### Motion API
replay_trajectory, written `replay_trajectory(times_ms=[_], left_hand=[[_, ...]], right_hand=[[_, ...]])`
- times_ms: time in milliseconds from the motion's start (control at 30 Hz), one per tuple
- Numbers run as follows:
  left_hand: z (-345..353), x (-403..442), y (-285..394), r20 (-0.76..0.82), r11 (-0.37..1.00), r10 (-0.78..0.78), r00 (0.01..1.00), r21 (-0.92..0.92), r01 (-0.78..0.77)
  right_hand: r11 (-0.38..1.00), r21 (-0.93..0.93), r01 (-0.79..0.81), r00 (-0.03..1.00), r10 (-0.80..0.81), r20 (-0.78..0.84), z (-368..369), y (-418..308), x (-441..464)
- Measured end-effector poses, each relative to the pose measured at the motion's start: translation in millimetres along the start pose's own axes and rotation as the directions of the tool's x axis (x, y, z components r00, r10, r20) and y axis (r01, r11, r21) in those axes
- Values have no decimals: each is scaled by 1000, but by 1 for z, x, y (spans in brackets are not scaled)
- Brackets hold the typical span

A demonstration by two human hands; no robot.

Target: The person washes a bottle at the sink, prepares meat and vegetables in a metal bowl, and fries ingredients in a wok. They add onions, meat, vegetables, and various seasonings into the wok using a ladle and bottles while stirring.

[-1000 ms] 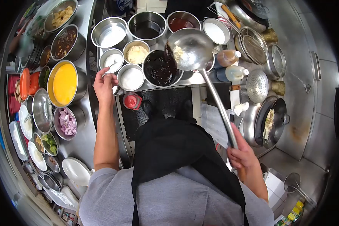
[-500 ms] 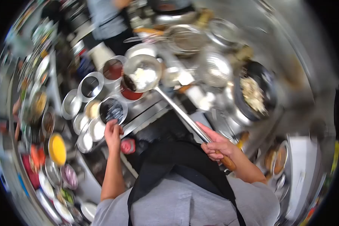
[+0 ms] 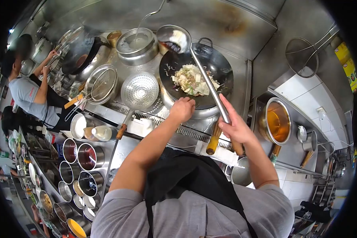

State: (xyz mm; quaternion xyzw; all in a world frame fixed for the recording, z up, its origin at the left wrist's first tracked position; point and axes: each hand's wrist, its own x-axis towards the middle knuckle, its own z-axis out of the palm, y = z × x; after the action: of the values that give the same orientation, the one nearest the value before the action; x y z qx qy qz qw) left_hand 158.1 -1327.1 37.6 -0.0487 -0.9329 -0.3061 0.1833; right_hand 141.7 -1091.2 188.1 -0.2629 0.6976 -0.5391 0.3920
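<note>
A black wok point(image 3: 222, 65) on the stove holds a heap of pale sliced food point(image 3: 194, 80). My right hand point(image 3: 236, 123) is wrapped round the handle of a long steel ladle point(image 3: 205, 75). The ladle's bowl, with white and dark contents, hangs over the wok's upper left edge. At the near left rim of the wok is my left hand point(image 3: 182, 110), its fingers curled; what they hold, if anything, is hidden.
Left of the wok lie a perforated skimmer point(image 3: 140, 90) and a wire strainer point(image 3: 101, 84). A pot of amber liquid point(image 3: 278, 122) stands right. Several sauce containers point(image 3: 86, 156) are at lower left. Another person point(image 3: 27, 91) works at a second wok, far left.
The view has swung from the sauce containers to the stove. The ladle, in my right hand, has come over beside the wok, and my left hand has moved from the containers to the wok's rim.
</note>
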Motion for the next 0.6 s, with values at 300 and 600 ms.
replay_trajectory(times_ms=[300, 600], left_hand=[[40, 13, -8, 112, 980, -129, 985, 167, 110], [41, 9, -26, 86, 987, -105, 991, 128, 94]], right_hand=[[670, -634, -386, 899, 118, -422, 2, 195, 0], [834, -493, -247, 918, 39, -394, 23, 230, -16]])
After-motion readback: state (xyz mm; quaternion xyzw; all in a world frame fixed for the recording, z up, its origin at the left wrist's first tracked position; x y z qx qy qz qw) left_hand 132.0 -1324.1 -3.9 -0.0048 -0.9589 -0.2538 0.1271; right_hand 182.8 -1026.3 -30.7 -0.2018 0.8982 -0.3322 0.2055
